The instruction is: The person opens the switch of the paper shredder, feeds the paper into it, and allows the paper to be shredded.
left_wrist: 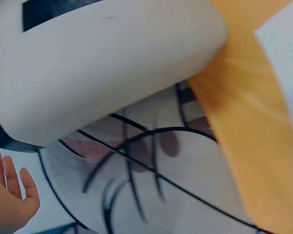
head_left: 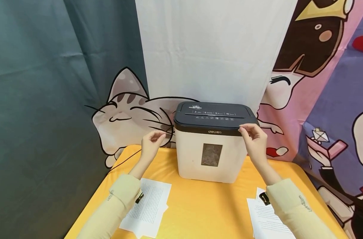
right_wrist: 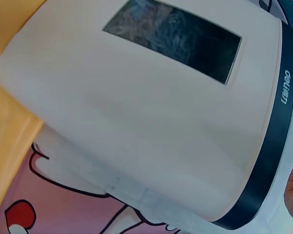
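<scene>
A white paper shredder (head_left: 190, 159) with a dark lid (head_left: 211, 123) and a small front window (right_wrist: 180, 41) stands upright on the table. My left hand (head_left: 151, 146) is raised in front of its left side, fingers loosely bent toward the thumb and nothing between them. In the left wrist view that hand (left_wrist: 12, 202) shows at the lower left corner, beside the lid's edge. Over at the lid's right front corner, my right hand (head_left: 256, 141) hovers with loosely curved fingers, holding nothing. Only part of it shows in the right wrist view.
Printed sheets (head_left: 153, 199) lie on the yellow tablecloth (head_left: 199, 212) under my left forearm. More printed paper (head_left: 263, 215) lies under my right forearm. A thin black cord (head_left: 124, 162) runs off the table's left side. Cartoon-printed curtains (head_left: 211, 49) hang close behind the shredder.
</scene>
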### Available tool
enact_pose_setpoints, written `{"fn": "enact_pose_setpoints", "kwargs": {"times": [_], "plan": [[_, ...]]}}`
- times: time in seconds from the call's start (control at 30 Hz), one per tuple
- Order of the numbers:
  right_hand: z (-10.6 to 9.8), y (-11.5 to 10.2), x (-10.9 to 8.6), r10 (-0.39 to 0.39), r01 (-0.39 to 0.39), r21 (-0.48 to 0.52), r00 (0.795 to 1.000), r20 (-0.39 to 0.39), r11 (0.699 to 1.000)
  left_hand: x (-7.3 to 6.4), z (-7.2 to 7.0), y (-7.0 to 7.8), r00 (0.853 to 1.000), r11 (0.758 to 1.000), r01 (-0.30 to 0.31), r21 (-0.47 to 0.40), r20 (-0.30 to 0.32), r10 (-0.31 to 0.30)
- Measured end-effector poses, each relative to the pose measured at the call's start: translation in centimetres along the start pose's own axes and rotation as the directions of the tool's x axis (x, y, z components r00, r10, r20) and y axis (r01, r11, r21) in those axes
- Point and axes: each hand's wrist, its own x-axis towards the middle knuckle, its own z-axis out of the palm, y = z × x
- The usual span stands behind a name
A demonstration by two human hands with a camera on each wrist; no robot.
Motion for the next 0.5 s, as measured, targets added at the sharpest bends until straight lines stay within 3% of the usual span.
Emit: {"fn": "enact_pose_setpoints", "kwargs": {"times": [0.17,0.27,0.43,0.5], "plan": [[0.3,0.0,-0.7,0.015,-0.014,0.099,1.000,-0.007,0.995,-1.6,-1.5,-1.7,0.998,0.998,0.064,0.021,-0.026,-0.064],[0.5,0.3,-1.3,0.026,-0.023,0.176,1.000,-0.014,0.984,-2.2,-2.0,-3.6,0.997,0.997,0.079,0.016,-0.025,-0.078],[1.0,2.0,-2.6,0.071,-0.067,0.204,0.997,-0.012,0.977,-3.7,-2.2,-7.3,0.998,0.996,0.064,0.059,0.019,-0.065],[1.2,2.8,-3.3,0.091,-0.087,0.208,0.996,-0.008,0.974,-4.6,-2.4,-7.4,0.995,0.994,0.078,0.073,0.053,-0.082]]}}
